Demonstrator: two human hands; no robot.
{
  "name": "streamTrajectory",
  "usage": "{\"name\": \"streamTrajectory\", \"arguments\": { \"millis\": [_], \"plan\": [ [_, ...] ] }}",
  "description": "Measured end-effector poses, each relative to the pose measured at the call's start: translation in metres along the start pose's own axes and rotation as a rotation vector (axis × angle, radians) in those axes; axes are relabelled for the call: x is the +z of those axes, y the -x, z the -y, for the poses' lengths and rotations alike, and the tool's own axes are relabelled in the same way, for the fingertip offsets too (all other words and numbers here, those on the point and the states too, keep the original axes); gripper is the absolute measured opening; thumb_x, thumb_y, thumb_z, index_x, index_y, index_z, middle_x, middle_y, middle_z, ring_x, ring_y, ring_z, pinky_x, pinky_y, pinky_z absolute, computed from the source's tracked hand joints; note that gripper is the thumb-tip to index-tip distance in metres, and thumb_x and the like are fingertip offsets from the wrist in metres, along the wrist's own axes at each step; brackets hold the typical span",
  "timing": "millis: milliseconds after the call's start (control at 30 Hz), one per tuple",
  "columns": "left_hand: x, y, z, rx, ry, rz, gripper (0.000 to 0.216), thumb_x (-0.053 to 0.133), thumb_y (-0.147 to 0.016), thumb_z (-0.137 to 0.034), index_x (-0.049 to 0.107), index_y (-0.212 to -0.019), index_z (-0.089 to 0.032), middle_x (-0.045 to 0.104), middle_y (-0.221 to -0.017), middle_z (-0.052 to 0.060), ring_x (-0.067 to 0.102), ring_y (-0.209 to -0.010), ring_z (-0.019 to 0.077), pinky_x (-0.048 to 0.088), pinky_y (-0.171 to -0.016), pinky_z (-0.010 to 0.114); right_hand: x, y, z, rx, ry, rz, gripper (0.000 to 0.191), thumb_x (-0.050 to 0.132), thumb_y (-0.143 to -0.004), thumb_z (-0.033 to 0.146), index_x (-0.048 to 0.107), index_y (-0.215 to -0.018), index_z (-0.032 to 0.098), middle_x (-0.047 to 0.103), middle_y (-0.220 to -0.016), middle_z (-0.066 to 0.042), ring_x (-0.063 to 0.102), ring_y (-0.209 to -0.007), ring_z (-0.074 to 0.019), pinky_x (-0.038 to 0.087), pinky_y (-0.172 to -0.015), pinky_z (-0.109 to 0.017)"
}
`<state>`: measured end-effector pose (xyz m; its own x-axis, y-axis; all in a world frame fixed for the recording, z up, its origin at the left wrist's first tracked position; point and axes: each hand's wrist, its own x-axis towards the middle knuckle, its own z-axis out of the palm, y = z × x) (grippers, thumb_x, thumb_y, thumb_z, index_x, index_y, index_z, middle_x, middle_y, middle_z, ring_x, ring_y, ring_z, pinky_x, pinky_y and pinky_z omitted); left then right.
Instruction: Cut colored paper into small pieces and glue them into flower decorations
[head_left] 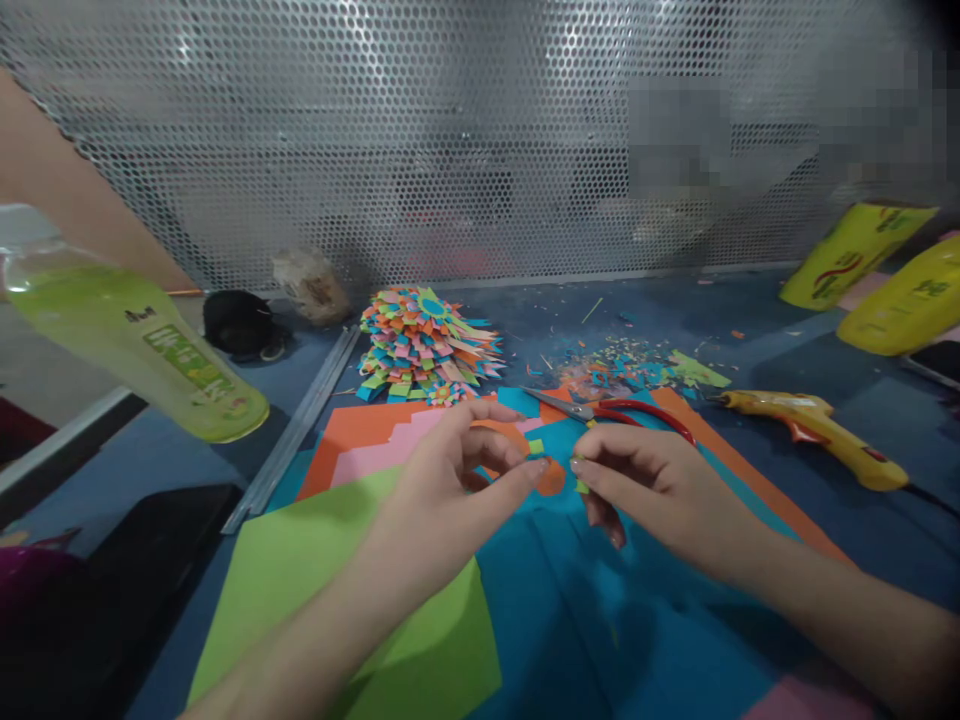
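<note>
My left hand and my right hand meet over sheets of coloured paper. Between their fingertips they pinch a small orange paper piece. A tiny green paper square sits by the left fingertips, and another green scrap shows under the right fingers. Both hands have fingers curled in a pinch. Just beyond them lie red-handled scissors on the paper. A layered multicolour paper rosette rests further back.
Green, blue, orange and pink sheets cover the blue table. A yellow glue gun lies right, paper scraps behind. A green bottle hangs at left. Yellow packs stand far right. A perforated metal screen closes the back.
</note>
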<state>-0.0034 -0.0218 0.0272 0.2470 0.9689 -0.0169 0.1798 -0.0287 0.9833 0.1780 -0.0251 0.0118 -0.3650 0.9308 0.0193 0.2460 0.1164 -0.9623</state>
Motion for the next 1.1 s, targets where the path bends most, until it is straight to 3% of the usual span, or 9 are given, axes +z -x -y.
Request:
{"name": "streamTrajectory", "arguments": {
  "millis": [467, 833, 1100],
  "plan": [
    [-0.0025, 0.0003, 0.0031, 0.062, -0.074, -0.050, 0.023, 0.059, -0.079, -0.025, 0.051, -0.100, -0.019, 0.061, -0.071, -0.003, 0.059, -0.073, 0.0136, 0.043, -0.069, 0.029, 0.0001, 0.0010, -0.0013, -0.045, 0.064, -0.030, 0.018, 0.048, -0.085, 0.024, 0.050, -0.067, 0.020, 0.052, -0.055, 0.006, 0.051, -0.042, -0.0064, 0.045, -0.043, -0.018],
    [-0.0009, 0.0008, 0.0007, 0.080, -0.102, -0.063, 0.028, 0.062, -0.079, -0.030, 0.052, -0.103, -0.019, 0.063, -0.073, -0.002, 0.061, -0.072, 0.0135, 0.043, -0.063, 0.026, 0.0008, -0.0012, -0.0016, -0.051, 0.084, -0.052, 0.020, 0.047, -0.086, 0.026, 0.049, -0.067, 0.020, 0.053, -0.054, 0.005, 0.051, -0.041, -0.0062, 0.045, -0.042, -0.018],
    [-0.0009, 0.0004, -0.0022, 0.103, -0.168, -0.094, 0.024, 0.061, -0.078, -0.021, 0.055, -0.101, -0.017, 0.063, -0.069, -0.004, 0.060, -0.065, 0.0099, 0.043, -0.058, 0.022, -0.0010, 0.0007, -0.0013, -0.083, 0.164, -0.047, 0.020, 0.046, -0.087, 0.025, 0.050, -0.067, 0.021, 0.053, -0.055, 0.005, 0.052, -0.042, -0.0068, 0.045, -0.042, -0.018]
  ]
}}
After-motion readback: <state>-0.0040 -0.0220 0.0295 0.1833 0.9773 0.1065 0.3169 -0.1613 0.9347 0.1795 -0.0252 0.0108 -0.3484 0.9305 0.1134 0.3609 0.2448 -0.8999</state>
